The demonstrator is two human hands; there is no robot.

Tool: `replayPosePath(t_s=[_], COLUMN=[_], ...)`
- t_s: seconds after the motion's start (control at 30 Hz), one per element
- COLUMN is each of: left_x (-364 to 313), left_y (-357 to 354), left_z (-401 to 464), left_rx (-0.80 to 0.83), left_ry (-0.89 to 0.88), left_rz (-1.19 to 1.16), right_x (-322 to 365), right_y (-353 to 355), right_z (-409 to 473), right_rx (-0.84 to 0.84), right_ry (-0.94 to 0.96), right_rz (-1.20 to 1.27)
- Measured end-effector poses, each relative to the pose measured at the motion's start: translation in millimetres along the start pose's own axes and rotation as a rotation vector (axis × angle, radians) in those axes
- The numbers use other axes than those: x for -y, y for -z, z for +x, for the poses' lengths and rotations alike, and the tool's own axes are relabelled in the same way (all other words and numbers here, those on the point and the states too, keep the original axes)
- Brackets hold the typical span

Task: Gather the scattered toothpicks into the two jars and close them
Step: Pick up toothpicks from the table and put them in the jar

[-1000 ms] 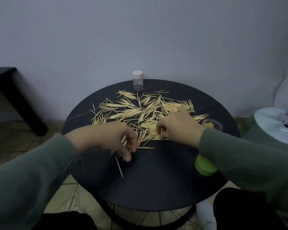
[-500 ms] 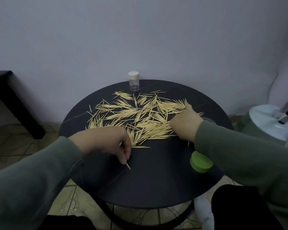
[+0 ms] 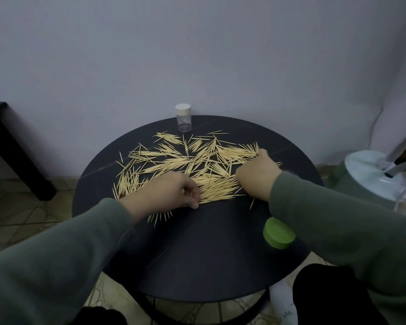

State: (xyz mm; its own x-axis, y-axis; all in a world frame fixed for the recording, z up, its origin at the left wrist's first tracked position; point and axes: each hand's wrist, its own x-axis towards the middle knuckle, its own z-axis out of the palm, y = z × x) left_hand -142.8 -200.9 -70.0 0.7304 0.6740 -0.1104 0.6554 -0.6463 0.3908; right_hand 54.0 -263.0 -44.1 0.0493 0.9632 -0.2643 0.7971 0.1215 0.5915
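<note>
Several pale wooden toothpicks (image 3: 197,160) lie scattered across the far half of the round black table (image 3: 197,266). My left hand (image 3: 171,195) is at the pile's near edge with its fingers curled round a bunch of toothpicks, whose tips fan out below it. My right hand (image 3: 256,174) presses down on the right side of the pile with bent fingers, its fingertips hidden. A clear jar with a white lid (image 3: 183,118) stands shut at the table's far edge. A green lid (image 3: 279,235) lies near the right edge. My right forearm hides the second jar.
A pale green and white appliance (image 3: 370,174) stands on the floor to the right of the table. A dark side table (image 3: 7,141) is at the far left. My knees are under the table's near edge, over a tiled floor.
My left hand moved forward from a stray toothpick near the table's middle to the pile's near edge and gathered a bunch. My right hand stayed on the right side of the pile.
</note>
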Motion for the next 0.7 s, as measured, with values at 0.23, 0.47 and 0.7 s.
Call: replayPosePath(t_s=[0.23, 0.47, 0.7], left_x=[-4, -17, -40], left_y=[-6, -4, 3], left_z=[16, 31, 37], left_rx=[-0.108, -0.159, 0.013], left_ry=[0.025, 0.032, -0.177], left_rz=[0.070, 0.190, 0.323], right_x=[-5, -25, -38], right_y=[-1, -7, 7], right_z=[24, 45, 41], right_rx=[-0.067, -0.143, -0.038], right_ry=[-0.017, -0.087, 0.042], right_rz=[0.120, 0.219, 0.331])
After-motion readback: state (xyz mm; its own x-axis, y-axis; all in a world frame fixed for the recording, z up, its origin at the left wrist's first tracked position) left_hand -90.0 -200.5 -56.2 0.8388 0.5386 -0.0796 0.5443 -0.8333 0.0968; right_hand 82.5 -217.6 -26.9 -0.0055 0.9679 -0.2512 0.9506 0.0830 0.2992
